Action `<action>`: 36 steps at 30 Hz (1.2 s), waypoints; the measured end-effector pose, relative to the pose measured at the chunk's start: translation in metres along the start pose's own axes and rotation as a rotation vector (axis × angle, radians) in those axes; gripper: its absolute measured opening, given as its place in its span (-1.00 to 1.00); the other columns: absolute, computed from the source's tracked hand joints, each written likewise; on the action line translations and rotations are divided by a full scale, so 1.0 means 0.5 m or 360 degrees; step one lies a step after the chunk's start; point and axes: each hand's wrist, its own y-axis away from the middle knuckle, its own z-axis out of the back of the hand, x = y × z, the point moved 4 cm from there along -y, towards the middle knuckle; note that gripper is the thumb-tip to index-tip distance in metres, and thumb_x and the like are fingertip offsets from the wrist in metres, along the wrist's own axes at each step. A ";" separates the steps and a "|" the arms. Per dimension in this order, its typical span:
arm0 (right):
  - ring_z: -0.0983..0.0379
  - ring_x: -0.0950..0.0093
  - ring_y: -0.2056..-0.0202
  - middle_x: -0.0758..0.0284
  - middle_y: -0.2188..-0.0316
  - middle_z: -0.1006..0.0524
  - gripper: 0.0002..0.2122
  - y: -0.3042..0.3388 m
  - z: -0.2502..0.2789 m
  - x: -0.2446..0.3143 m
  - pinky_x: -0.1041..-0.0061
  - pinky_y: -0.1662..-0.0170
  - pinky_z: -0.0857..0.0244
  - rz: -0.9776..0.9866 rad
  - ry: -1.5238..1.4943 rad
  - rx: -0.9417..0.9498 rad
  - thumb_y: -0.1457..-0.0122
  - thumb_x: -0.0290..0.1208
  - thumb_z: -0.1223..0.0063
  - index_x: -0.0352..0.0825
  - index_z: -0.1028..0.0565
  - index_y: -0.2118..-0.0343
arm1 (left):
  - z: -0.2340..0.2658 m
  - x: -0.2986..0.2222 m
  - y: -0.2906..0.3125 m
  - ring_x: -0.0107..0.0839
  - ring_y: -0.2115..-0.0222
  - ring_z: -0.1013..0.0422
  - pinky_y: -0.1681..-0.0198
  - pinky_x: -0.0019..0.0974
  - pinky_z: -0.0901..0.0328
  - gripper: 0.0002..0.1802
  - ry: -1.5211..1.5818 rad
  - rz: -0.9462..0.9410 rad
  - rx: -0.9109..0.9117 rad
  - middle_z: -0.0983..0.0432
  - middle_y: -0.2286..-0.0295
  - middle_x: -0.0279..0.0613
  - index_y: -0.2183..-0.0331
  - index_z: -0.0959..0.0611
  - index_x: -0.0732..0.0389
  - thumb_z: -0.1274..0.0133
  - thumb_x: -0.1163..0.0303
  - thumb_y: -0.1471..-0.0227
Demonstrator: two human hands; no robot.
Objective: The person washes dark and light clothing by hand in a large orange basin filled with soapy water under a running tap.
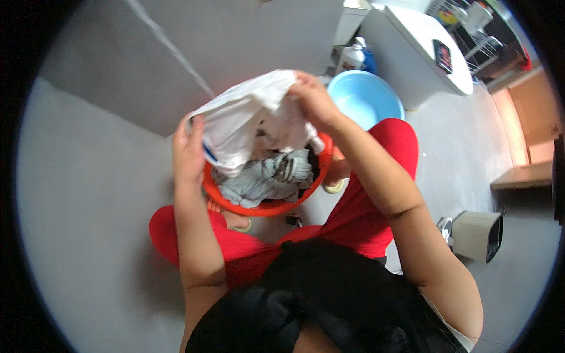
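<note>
Both hands stretch a white garment (241, 115) between them above a red-orange basin (259, 210). On its left edge my left hand (187, 150) is closed, thumb toward the cloth. My right hand (312, 100) grips the far right edge, with some fingers hidden behind the fabric. Dark marks and a blue strip show on the garment, which hangs down into the basin. Crumpled grey clothes (262, 179) lie in the basin, partly covered by the white cloth.
A light blue basin (385, 88) stands beyond my right arm, near a white pump bottle (351, 57). A phone (442, 56) lies on a white toilet lid (415, 29). At the right is a beige bin (471, 235). My red-clad knees flank the red-orange basin; a grey wall (253, 35) rises behind it.
</note>
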 end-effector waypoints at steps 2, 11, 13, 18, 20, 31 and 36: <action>-0.43 0.55 0.35 0.36 0.38 -0.51 -0.82 0.005 -0.010 0.020 0.58 0.21 -0.32 -0.0020 -0.0258 -0.0088 -0.03 -0.54 0.10 -0.39 -0.44 0.28 | -0.013 0.007 -0.003 -0.54 0.23 -0.33 0.09 -0.45 -0.19 -0.60 0.0154 -0.0035 0.0086 -0.48 0.25 -0.26 0.16 -0.53 0.34 0.04 0.19 -0.15; -0.33 0.47 0.39 0.32 0.42 -0.40 -0.82 -0.003 0.026 -0.036 0.45 0.29 -0.27 -0.0349 -0.0013 -0.0203 0.01 -0.42 0.10 -0.36 -0.37 0.33 | -0.007 0.019 0.001 -0.56 0.31 -0.35 0.18 -0.48 -0.22 -0.60 0.0242 0.0145 0.0107 -0.51 0.32 -0.25 0.21 -0.55 0.35 0.04 0.16 -0.14; -0.33 0.46 0.39 0.32 0.41 -0.40 -0.80 0.004 0.019 -0.044 0.45 0.28 -0.27 -0.0392 0.0042 -0.0248 -0.01 -0.41 0.11 -0.37 -0.37 0.30 | -0.005 0.027 0.000 -0.56 0.31 -0.36 0.19 -0.47 -0.23 -0.61 0.0230 0.0186 0.0091 -0.51 0.33 -0.26 0.21 -0.56 0.35 0.04 0.18 -0.15; -0.42 0.31 0.15 0.13 0.20 -0.46 -0.60 0.033 0.009 -0.069 0.31 0.13 -0.33 -0.0695 0.1014 0.0088 -0.05 -0.33 0.08 -0.40 -0.32 0.04 | -0.027 0.038 0.009 -0.56 0.35 -0.38 0.24 -0.46 -0.26 -0.66 0.0174 0.0365 0.0229 -0.52 0.36 -0.29 0.24 -0.56 0.35 0.04 0.23 -0.15; -0.48 0.22 0.23 0.05 0.28 -0.49 -0.65 0.042 0.000 -0.107 0.24 0.17 -0.34 -0.0585 0.1586 0.0378 -0.04 -0.28 0.03 -0.41 -0.35 0.16 | -0.029 0.076 0.010 -0.56 0.37 -0.39 0.27 -0.45 -0.28 -0.68 0.0037 0.0466 0.0405 -0.52 0.37 -0.30 0.25 -0.56 0.34 0.04 0.25 -0.14; -0.52 0.23 0.25 0.11 0.33 -0.56 -0.81 0.162 -0.041 -0.269 0.34 0.23 -0.39 -0.0643 0.2521 0.1735 0.08 -0.44 -0.10 -0.37 -0.55 0.36 | -0.127 0.137 0.117 0.07 0.35 -0.40 0.31 -0.07 -0.27 -0.67 -0.1346 0.0383 0.1484 -0.47 0.41 0.13 0.31 -0.52 0.28 0.06 0.18 -0.08; -0.53 0.29 0.25 0.17 0.33 -0.57 -0.81 0.144 -0.042 -0.232 0.37 0.23 -0.41 -0.0537 0.2661 0.1454 0.10 -0.47 -0.13 -0.35 -0.56 0.36 | -0.135 0.093 0.097 0.12 0.35 -0.38 0.31 -0.02 -0.25 -0.68 -0.1333 0.0677 0.1355 -0.45 0.42 0.18 0.30 -0.49 0.29 0.07 0.20 -0.08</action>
